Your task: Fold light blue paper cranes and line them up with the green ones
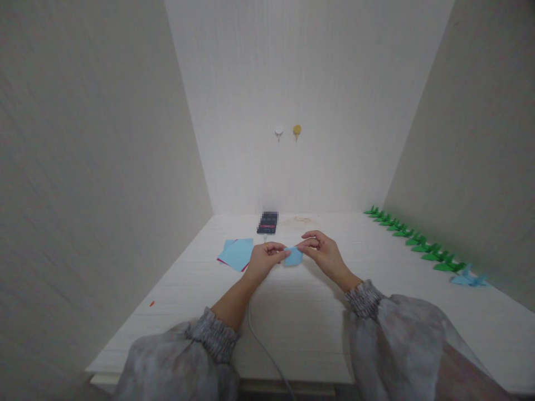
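White table [301, 340]: pale and faintly streaked, its near edge partly cut off from my feed by two sheer grey sleeves [401, 340].
Grey cable [267, 351]: comes up from the bottom of my view and slips out of sight behind the left forearm.
Red scrap [152, 303]: far to the left, too small for me to identify.
Blue folded figure [468, 277]: at the right, its details washed out.
Left hand [267, 257]: thumb and fingers pinching the blue paper's left side.
Right hand [324, 252]: thumb and forefinger closed at its upper right corner.
Blue paper [293, 257]: between both hands, small, light blue, roughly rectangular; fingertips cover its ends, and I cannot make out its folds.
Loose sheets [237, 253]: beside the left hand, blue above, red edges showing underneath.
Green folded figures [437, 254]: a receding row along the right wall, overlapping in my view.
Phone [267, 224]: dark, mostly pixelated.
Hooks: one white [278, 132], one yellow [297, 130], on the back wall [334, 83].
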Tool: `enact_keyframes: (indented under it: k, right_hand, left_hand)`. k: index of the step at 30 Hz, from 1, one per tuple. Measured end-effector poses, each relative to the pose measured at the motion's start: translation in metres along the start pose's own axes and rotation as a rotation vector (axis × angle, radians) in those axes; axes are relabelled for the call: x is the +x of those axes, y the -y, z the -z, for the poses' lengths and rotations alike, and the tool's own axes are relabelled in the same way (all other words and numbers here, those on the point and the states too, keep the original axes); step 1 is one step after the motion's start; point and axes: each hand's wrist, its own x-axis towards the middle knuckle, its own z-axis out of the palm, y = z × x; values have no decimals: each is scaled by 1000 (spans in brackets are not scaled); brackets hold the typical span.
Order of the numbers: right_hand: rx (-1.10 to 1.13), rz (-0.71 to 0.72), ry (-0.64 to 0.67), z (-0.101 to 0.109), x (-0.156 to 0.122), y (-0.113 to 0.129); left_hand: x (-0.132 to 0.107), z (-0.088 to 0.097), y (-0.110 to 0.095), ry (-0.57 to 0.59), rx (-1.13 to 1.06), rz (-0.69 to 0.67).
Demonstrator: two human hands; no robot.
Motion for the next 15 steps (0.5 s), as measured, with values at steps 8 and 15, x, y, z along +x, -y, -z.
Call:
enact_keyframes:
  k: [8, 15]
  right_hand:
    - [-15, 54, 6, 0, 0, 4]
    - [146, 12, 114, -11, -2, 9]
  left_hand:
    - [-1, 2, 0, 43, 141, -128]
    - [-3, -2, -4, 90, 100, -122]
